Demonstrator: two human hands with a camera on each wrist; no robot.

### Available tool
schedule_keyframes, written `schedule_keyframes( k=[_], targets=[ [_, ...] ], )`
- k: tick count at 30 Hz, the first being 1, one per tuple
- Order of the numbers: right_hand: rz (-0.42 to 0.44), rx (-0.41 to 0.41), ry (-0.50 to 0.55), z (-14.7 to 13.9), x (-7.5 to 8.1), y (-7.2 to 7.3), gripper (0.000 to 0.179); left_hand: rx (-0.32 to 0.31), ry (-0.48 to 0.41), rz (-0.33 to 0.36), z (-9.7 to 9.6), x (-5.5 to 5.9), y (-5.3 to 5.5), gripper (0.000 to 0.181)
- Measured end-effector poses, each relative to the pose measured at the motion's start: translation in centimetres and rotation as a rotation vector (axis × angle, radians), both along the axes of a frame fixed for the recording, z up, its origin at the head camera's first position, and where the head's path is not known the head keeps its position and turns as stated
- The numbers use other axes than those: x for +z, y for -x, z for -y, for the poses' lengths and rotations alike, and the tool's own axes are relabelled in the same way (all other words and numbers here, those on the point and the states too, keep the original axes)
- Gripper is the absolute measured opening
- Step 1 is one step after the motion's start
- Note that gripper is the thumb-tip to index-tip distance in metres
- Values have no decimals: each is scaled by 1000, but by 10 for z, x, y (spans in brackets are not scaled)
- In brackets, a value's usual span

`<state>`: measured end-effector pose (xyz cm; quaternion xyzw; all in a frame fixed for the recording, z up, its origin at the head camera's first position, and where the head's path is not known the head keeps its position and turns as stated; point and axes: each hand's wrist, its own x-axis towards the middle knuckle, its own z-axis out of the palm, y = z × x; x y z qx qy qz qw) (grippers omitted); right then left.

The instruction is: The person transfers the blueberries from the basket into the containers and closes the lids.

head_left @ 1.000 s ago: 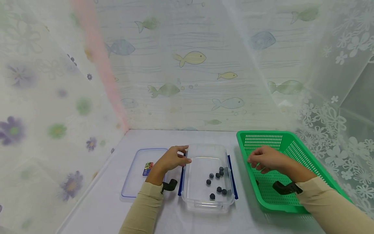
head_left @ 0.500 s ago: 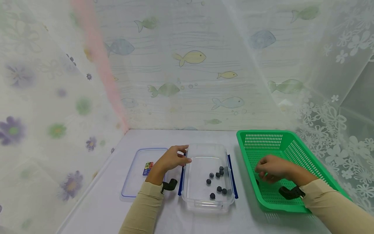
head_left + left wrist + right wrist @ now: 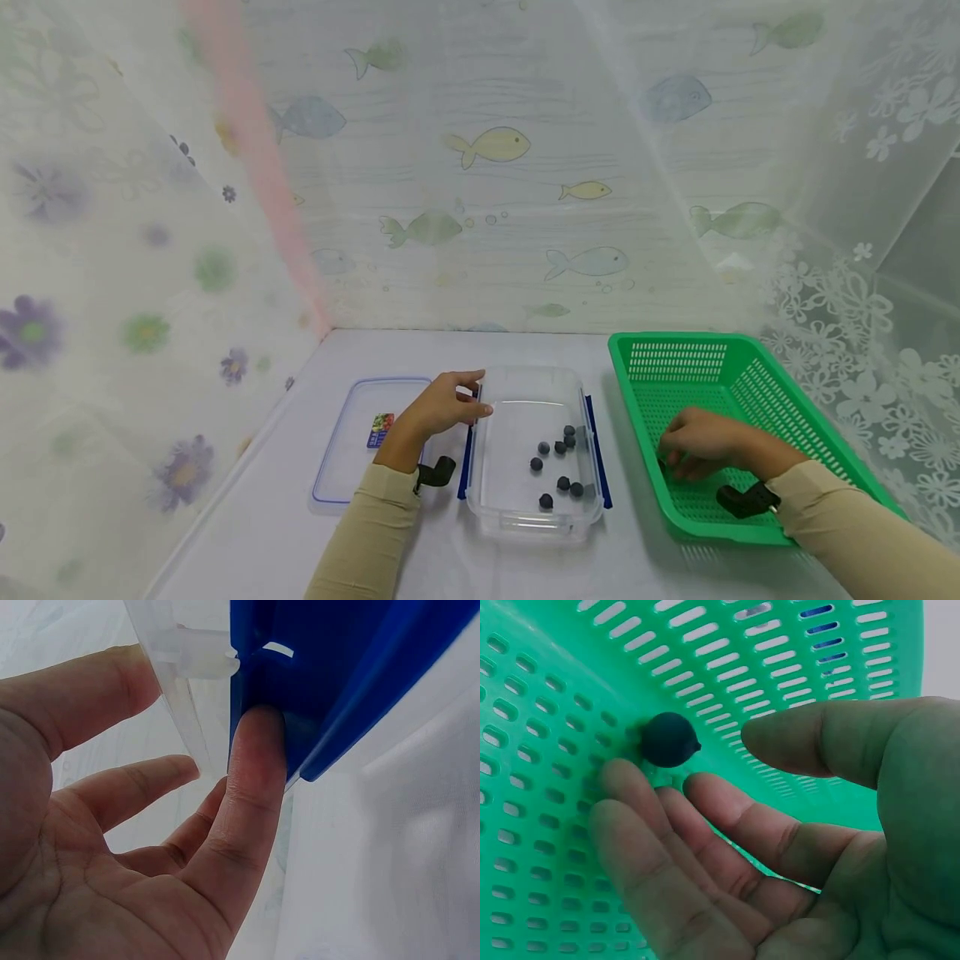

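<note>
My left hand (image 3: 478,398) grips the left wall of a clear plastic container (image 3: 532,373). In the left wrist view its thumb (image 3: 255,757) presses the blue side latch (image 3: 337,667), and a finger lies behind the clear wall (image 3: 176,682). Several dark blueberries (image 3: 558,467) lie inside the container. My right hand (image 3: 669,462) is low inside the green basket (image 3: 675,350). In the right wrist view it is spread open, fingertips (image 3: 622,776) just under one blueberry (image 3: 670,739) on the basket floor (image 3: 547,697), thumb apart from it.
The container's clear lid (image 3: 348,475), blue-edged with a small sticker (image 3: 382,425), lies flat left of my left hand. Patterned curtains close in the white table (image 3: 420,567) at the back and both sides.
My right hand has sunk lower and nearer inside the basket, down to the blueberry on its floor. My left hand has stayed on the container wall.
</note>
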<state>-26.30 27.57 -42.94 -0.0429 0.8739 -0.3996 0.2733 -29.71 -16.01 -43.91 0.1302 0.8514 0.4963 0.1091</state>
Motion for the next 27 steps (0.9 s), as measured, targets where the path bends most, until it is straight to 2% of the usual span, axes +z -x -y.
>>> schedule_keyframes(
  k=[3,9,21,27],
  targets=[
    [1,-2,7,2,-2,-1,35,-5,6,2,0,1,-1,77],
    [-10,-8,14,9,-3,-4,17,1,10,10,0,2,-2,77],
    [-4,21,82,11,-4,-4,19,-1,-14,3,1,-2,-3,76],
    [-3,28,120,10,-5,-2,19,3,-1,4,1,1,-3,75]
  ],
)
